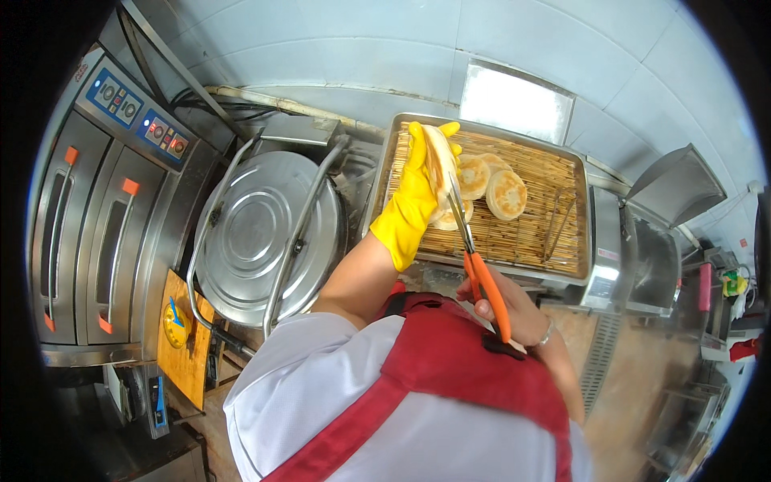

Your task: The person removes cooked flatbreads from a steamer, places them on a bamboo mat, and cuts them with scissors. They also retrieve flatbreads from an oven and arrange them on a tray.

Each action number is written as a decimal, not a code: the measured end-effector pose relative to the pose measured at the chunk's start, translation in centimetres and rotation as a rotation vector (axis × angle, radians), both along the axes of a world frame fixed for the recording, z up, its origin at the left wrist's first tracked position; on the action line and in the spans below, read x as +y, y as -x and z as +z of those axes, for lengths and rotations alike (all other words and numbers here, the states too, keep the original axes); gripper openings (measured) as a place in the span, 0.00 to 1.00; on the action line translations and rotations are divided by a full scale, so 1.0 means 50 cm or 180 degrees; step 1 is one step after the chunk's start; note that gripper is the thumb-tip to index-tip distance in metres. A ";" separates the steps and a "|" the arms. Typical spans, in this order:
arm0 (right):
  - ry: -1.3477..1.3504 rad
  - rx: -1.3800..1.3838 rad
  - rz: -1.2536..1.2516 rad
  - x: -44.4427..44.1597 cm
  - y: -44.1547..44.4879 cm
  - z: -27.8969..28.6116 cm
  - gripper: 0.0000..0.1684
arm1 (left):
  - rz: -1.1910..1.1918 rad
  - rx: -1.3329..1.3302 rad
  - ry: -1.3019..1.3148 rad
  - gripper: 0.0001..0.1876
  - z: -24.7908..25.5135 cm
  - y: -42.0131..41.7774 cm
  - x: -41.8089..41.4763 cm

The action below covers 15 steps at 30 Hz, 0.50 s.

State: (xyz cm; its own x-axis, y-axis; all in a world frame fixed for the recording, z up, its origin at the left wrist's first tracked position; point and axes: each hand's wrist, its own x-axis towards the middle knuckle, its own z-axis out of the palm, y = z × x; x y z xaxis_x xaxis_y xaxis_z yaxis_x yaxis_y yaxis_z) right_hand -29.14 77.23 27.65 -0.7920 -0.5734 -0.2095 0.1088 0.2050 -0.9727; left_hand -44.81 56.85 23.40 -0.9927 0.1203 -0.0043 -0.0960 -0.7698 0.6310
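My left hand [409,196], in a yellow rubber glove, grips a browned round flatbread [441,159] tilted on edge above the tray. In my bare right hand [518,307] is a pair of scissors [489,295] with orange handles. Their metal blades reach up to the lower edge of the held bread; whether they are cutting into it is hard to see. Several more flatbreads [506,194] lie on a slatted bamboo mat [542,175] inside a metal tray [581,217]. One of these is partly hidden behind the glove and blades.
Metal tongs [559,223] rest at the tray's right side. To the left stands a round lidded griddle [262,223] with tubular handles, then a steel deck oven [102,229]. A wooden board [193,355] holds a yellow bowl [175,328]. A tiled wall [361,54] rises behind the tray.
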 end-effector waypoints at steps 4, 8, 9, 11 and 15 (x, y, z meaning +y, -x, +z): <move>0.0250 -0.0101 0.0015 -0.006 0.021 -0.012 0.31 | -0.0339 0.0369 -0.0263 0.44 -0.025 0.003 0.011; 0.0957 -0.0313 -0.0101 -0.020 0.035 -0.036 0.30 | -0.0289 0.0499 -0.0071 0.45 -0.025 0.004 0.027; 0.0922 -0.0579 -0.0096 -0.021 0.040 -0.038 0.29 | -0.0295 0.0561 -0.0070 0.45 -0.026 0.005 0.024; 0.0974 -0.0823 -0.0152 -0.021 0.036 -0.036 0.25 | -0.0328 0.0608 -0.0064 0.45 -0.025 0.003 0.017; 0.1372 -0.0637 -0.0181 -0.027 0.026 -0.027 0.19 | -0.0317 0.0544 0.0256 0.46 0.006 -0.025 0.023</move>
